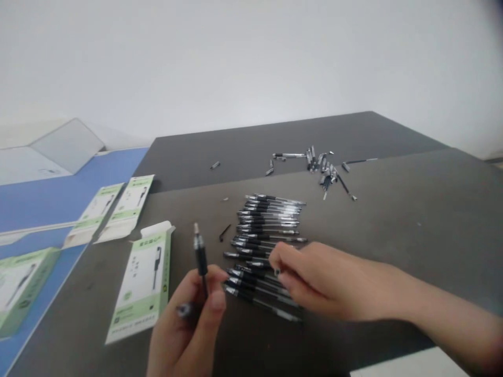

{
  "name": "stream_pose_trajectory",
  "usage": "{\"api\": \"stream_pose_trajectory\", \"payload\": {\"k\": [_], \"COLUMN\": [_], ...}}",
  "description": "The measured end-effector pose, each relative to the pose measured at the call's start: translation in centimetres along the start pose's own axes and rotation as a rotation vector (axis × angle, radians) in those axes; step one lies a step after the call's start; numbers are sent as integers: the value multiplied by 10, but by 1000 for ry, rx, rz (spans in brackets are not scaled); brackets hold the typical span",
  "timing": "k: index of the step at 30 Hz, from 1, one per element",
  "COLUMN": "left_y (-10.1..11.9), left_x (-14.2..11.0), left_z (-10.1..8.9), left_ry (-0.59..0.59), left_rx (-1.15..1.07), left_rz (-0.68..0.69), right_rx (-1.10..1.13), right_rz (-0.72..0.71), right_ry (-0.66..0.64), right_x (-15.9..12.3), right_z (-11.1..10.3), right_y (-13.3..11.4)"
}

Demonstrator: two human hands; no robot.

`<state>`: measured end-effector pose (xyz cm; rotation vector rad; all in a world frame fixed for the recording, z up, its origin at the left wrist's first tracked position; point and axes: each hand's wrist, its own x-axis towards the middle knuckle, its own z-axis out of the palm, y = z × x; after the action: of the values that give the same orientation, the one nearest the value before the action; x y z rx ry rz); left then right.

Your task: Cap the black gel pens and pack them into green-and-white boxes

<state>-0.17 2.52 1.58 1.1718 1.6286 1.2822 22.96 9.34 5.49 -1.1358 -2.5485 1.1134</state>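
Black gel pen (200, 256) pinched upright in left hand (188, 324) | right hand (314, 283) fingers curled, reaching into near end of row of black pens (267, 246) | risk: knuckles nudge the row, pens roll off.

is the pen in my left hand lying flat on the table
No, the left hand holds the pen upright above the table, tip pointing up.

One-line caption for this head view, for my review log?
Left hand holds a black pen upright while right hand reaches into a row of pens beside an open green-and-white box.
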Motion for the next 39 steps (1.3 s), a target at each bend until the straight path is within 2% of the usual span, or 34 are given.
{"api": "stream_pose_trajectory", "payload": {"k": [3, 5, 10, 14, 16, 18, 22, 24, 27, 30, 32, 36, 39], "left_y": [1, -5, -17, -10, -7, -9, -19, -21, -19, -17, -20, -27, -27], "left_x": [-1, -4, -11, -16, -18, -21, -26, -29, -29, -25, -23, -22, -26], "left_z": [9, 10, 11, 16, 19, 24, 36, 40, 36, 19, 5, -13, -15], "left_ry": [-276, -373, -388, -366, -302, -246, -158, -139, -168, -276, -378, -474, -540], "left_rx": [13, -41, -162, -242, -278, -337, -480, -505, -422, -226, -122, -30, -37], "left_rz": [101, 141, 173, 201, 210, 187, 65, 12, -24, 51, 121, 172, 114], "right_rx": [35, 107, 365, 433, 524, 705, 1144, 1237, 1139, 812, 549, 188, 34], "right_rz": [40, 48, -89, -86, -80, -75, -71, -48, -6, 4, -18, -107, -147], "right_ry": [-59, -53, -13, 47, 129, 248, 455, 515, 624, 767, 804, 669, 535], "right_x": [-8, -10, -12, -12, -9, -3, 11, 14, 8, -7, -18, -32, -33], "right_z": [18, 24, 33, 42, 51, 64, 93, 101, 96, 72, 51, 18, 7], "right_y": [-21, -24, -20, -18, -18, -19, -24, -26, -26, -24, -26, -37, -45]}}
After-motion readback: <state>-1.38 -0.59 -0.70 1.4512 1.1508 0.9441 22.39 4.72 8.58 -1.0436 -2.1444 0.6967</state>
